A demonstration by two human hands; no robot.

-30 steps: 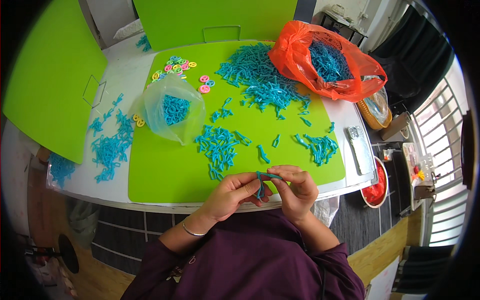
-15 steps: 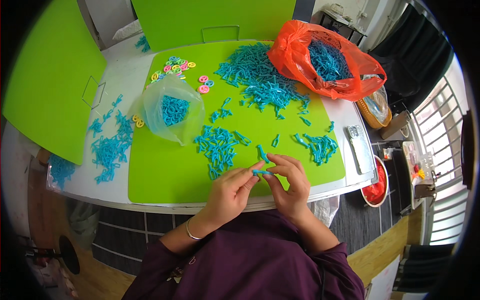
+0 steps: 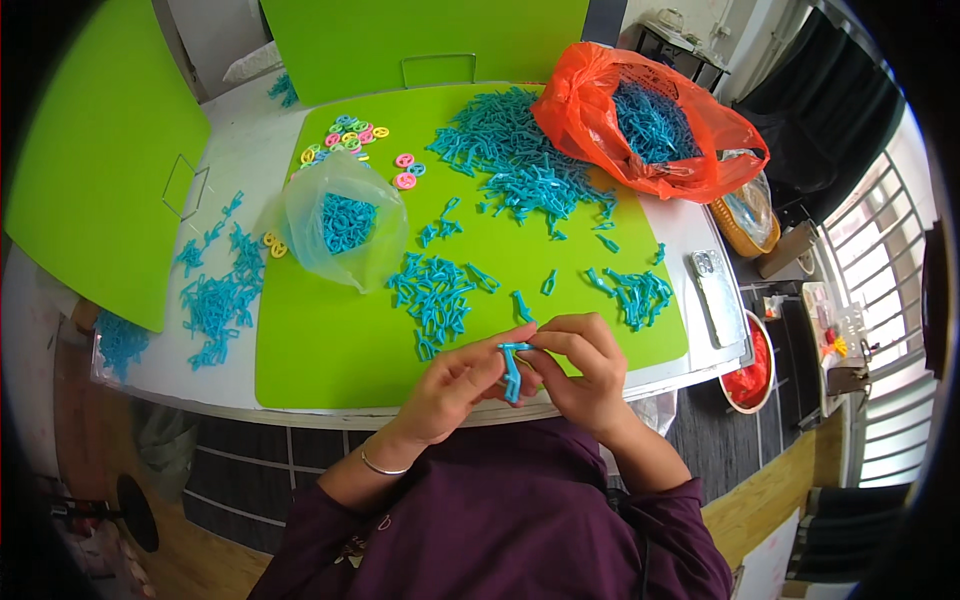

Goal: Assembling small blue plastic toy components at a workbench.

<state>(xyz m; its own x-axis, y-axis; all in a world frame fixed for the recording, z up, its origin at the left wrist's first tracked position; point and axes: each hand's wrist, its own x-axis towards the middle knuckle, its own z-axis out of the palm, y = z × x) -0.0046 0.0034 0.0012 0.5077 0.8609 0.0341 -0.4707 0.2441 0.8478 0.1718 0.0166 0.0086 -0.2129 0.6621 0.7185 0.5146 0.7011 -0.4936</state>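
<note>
Near the front edge of the green mat, my left hand and my right hand meet, fingertips pinched on a small turquoise plastic piece. One slim part of it lies across between the fingertips and another part hangs down, so it may be two pieces joined. Just beyond my fingers lies a single forked turquoise piece, with another loop-shaped one farther off. A heap of such pieces is left of my hands, and a smaller heap is to the right.
A red plastic bag full of turquoise pieces stands at the back right, beside a large pile. A clear bag holds more. Coloured rings lie behind it. A phone rests on the white table's right side.
The turquoise piece between my fingertips now shows a part hanging downward. My left fingers have curled in under it, and my right hand has shifted slightly.
</note>
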